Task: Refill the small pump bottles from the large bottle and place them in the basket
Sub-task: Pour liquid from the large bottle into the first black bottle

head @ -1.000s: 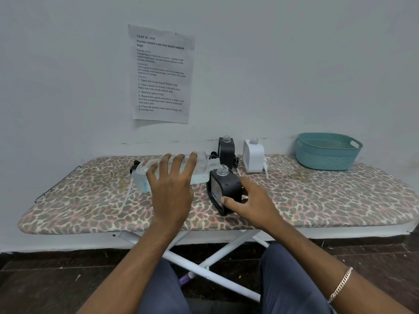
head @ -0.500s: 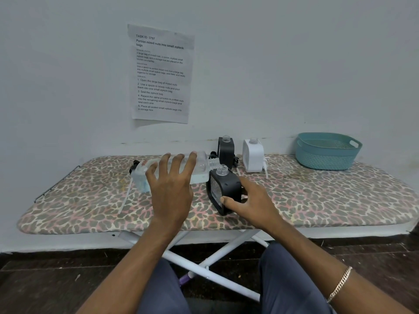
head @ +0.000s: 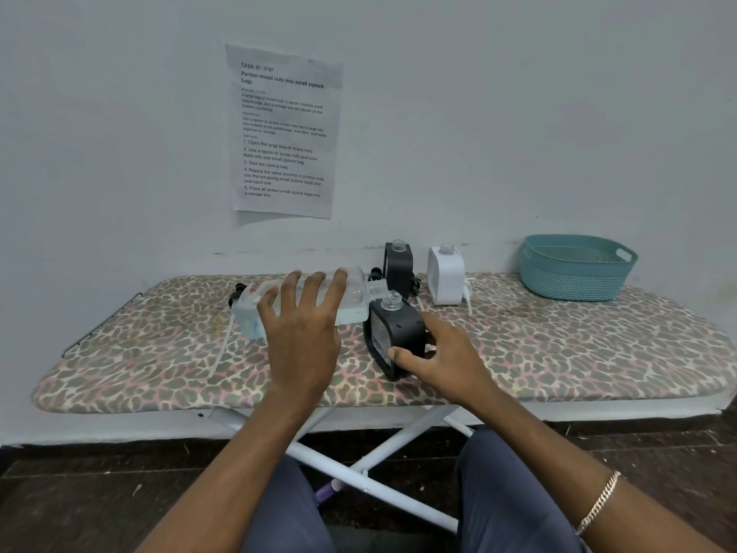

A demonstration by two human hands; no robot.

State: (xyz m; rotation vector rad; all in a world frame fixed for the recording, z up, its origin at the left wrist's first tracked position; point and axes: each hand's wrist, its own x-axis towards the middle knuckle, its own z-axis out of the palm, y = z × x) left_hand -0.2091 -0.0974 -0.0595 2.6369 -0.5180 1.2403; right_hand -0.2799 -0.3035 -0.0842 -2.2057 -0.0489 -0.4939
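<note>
The large clear bottle (head: 356,300) lies on its side over the board, and my left hand (head: 303,333) holds it from above with fingers spread across its body. Its uncapped neck points right, next to the open neck of a small black bottle (head: 393,327). My right hand (head: 446,361) holds that black bottle upright, thumb on its front and fingers behind. Another open black bottle (head: 397,269) and an open white bottle (head: 444,275) stand behind, by the wall. The teal basket (head: 574,281) sits at the far right and looks empty.
Everything stands on a leopard-print ironing board (head: 558,353) against a white wall. A black pump head (head: 237,293) with a white tube (head: 221,349) lies left of the large bottle. Another white tube (head: 467,299) lies beside the white bottle. A printed sheet (head: 283,133) hangs on the wall.
</note>
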